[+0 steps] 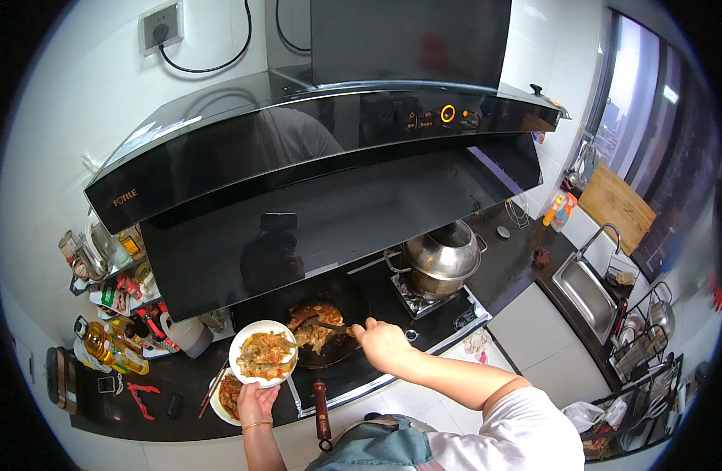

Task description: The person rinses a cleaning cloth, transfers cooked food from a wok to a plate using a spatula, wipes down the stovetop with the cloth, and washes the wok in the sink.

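Note:
My left hand grips the near rim of a white plate, held up at the left edge of a dark wok. Cooked food with red and pale bits covers much of the plate. My right hand is closed round the handle of a spatula, whose head reaches into the saucy food in the wok. The wok's wooden handle points toward me. Partly under the held plate, a second white plate of reddish food sits on the counter, with chopsticks beside it.
A black range hood hangs low over the stove. On the right burner stands a lidded steel pot. Oil bottles and a red-handled tool are at the left. A steel sink lies to the right.

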Available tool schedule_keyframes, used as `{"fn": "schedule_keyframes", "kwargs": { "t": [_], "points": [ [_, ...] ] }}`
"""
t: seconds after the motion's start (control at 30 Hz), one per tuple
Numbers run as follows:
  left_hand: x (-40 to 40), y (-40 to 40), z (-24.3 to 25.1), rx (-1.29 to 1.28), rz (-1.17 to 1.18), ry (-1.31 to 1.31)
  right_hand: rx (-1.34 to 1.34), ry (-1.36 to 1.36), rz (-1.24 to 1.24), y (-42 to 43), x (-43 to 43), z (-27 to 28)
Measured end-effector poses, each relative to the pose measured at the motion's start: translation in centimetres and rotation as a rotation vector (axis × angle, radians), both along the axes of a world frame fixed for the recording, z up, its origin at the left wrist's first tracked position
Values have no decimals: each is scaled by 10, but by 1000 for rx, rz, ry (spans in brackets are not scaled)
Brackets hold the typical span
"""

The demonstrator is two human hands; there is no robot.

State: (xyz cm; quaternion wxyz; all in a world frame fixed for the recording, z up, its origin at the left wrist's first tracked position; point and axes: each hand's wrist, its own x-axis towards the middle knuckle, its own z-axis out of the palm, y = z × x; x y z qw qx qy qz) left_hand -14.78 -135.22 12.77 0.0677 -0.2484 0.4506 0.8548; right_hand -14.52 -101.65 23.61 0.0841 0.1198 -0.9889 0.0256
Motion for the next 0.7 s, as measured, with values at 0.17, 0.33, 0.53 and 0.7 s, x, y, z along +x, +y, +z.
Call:
{"fn": "schedule_keyframes", "kwargs": {
  "t": [0.17,0.33,0.53,0.7],
  "points": [
    [3,3,1,2,-4,-2,8,30,-10,-3,4,-61],
    [6,7,4,-25,-5,-17,-113,-83,-25,15,14,-92],
    [8,17,11,-21,-23,20,-277,106,82,39,15,7],
    [7,17,12,-45,-39,1,-386,866,125,72,-9,148]
  ]
}}
